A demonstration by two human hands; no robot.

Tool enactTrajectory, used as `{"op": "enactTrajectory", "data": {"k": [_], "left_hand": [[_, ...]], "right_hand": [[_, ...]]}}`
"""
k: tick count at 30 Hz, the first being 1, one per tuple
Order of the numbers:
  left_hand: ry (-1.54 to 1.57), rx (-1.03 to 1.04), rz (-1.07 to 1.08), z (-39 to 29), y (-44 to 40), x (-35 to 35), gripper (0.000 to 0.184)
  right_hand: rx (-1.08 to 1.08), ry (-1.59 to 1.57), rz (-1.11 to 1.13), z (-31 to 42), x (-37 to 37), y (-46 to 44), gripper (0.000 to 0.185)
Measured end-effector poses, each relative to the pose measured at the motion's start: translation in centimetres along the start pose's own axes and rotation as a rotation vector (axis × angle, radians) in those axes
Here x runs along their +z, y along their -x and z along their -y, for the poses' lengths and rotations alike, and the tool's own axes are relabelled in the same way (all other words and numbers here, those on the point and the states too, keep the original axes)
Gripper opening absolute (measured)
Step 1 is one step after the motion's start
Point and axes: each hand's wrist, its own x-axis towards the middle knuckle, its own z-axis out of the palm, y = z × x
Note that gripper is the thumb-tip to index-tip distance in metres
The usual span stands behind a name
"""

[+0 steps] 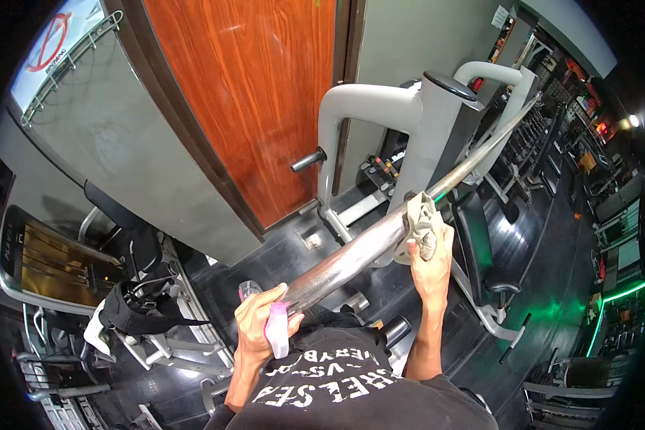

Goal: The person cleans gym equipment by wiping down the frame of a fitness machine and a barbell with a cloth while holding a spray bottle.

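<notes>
A long, shiny metal bar (358, 254) runs diagonally from near my body to the upper right. My right hand (431, 276) is closed on a crumpled grey-beige cloth (424, 223), which is pressed against the bar's side. At the bar's near end, my left hand (256, 326) is closed around what looks like a bottle with a pink and white head (276, 331). A clear part shows beyond those fingers. Whether the left hand also grips the bar, I cannot tell.
A grey-white weight machine (380, 107) stands ahead, by a wooden door (251, 93). On the right is a black padded bench (474, 236). A black bag (140, 308) hangs over equipment at the left. Dumbbells (530, 132) line a rack farther back.
</notes>
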Motion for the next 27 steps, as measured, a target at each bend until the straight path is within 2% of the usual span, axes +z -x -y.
{"op": "enactTrajectory", "data": {"k": [4,7,9,11,13,14,16,17,18,19,20,21,22,24,26,27], "left_hand": [[0.006,-0.021,0.012,0.4,0.3,0.0,0.05],[0.212,-0.229,0.02,0.5,0.3,-0.2,0.053],[0.32,-0.286,0.0,0.4,0.1,-0.1,0.053],[0.471,-0.411,-0.029,0.5,0.3,0.1,0.056],[0.535,-0.461,-0.049,0.9,0.9,0.5,0.057],[0.592,-0.513,-0.073,1.2,1.1,0.6,0.059],[0.55,-0.511,-0.019,1.5,1.1,0.4,0.063],[0.566,-0.534,-0.035,1.5,1.0,0.3,0.063],[0.581,-0.558,-0.054,1.4,0.8,0.3,0.063],[0.594,-0.563,-0.052,1.2,0.6,0.1,0.065],[0.59,-0.566,-0.056,1.2,0.7,0.1,0.065],[0.603,-0.57,-0.048,1.2,0.7,0.1,0.066],[0.618,-0.574,-0.042,1.1,0.8,0.1,0.068],[0.619,-0.569,-0.035,1.5,1.0,0.3,0.069],[0.616,-0.56,-0.016,1.7,1.0,0.2,0.07],[0.632,-0.567,-0.006,1.8,0.8,0.2,0.071]], "right_hand": [[0.017,-0.134,0.024,0.2,0.7,0.5,0.049],[0.021,-0.109,-0.014,1.2,0.7,0.3,0.047],[0.137,-0.215,0.01,3.7,0.7,0.4,0.04],[-0.188,-0.006,0.124,6.5,1.2,2.1,0.026],[-0.524,-0.015,0.344,8.8,1.7,4.6,0.037],[-0.598,-0.134,0.43,9.5,2.0,5.7,0.04],[-0.457,-0.064,0.701,10.3,1.1,6.5,0.039],[-0.507,0.012,0.688,9.9,0.3,5.0,0.036],[-0.646,-0.113,0.39,7.8,1.4,4.0,0.031],[-0.505,-0.066,0.374,7.6,-0.1,2.3,0.026],[-0.428,0.097,0.22,5.9,0.0,1.2,0.023],[-0.307,0.072,0.053,5.7,-0.9,-0.4,0.023],[-0.065,0.226,-0.009,3.5,-1.0,-1.0,0.025],[-0.169,0.237,-0.134,1.8,-0.5,-1.4,0.026],[-0.07,0.204,0.064,6.6,0.0,0.5,0.027],[-0.242,0.162,0.138,7.5,0.4,1.6,0.03]]}}
